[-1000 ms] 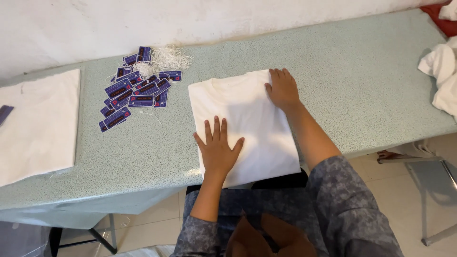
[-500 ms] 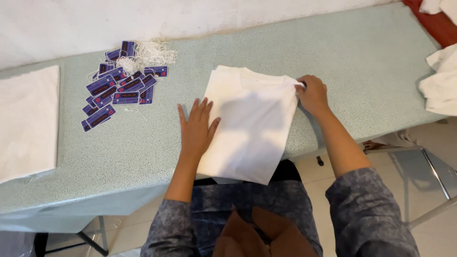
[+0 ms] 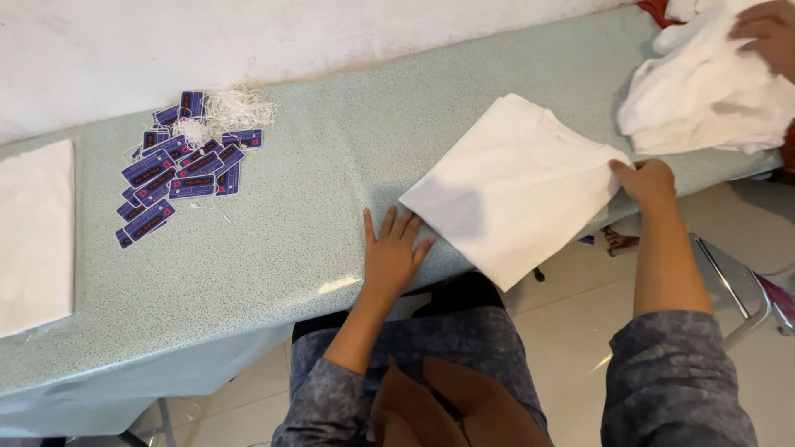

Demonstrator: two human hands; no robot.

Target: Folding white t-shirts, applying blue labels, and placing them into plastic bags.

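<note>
Right hand (image 3: 648, 180) grips folded shirt (image 3: 513, 186) (left hand (image 3: 391, 252) flat).

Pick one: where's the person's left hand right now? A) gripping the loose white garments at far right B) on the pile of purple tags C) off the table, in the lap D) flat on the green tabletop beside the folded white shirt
D: the left hand lies flat, fingers spread, on the green table, at the near-left corner of the folded white shirt, far from the purple tags.
</note>
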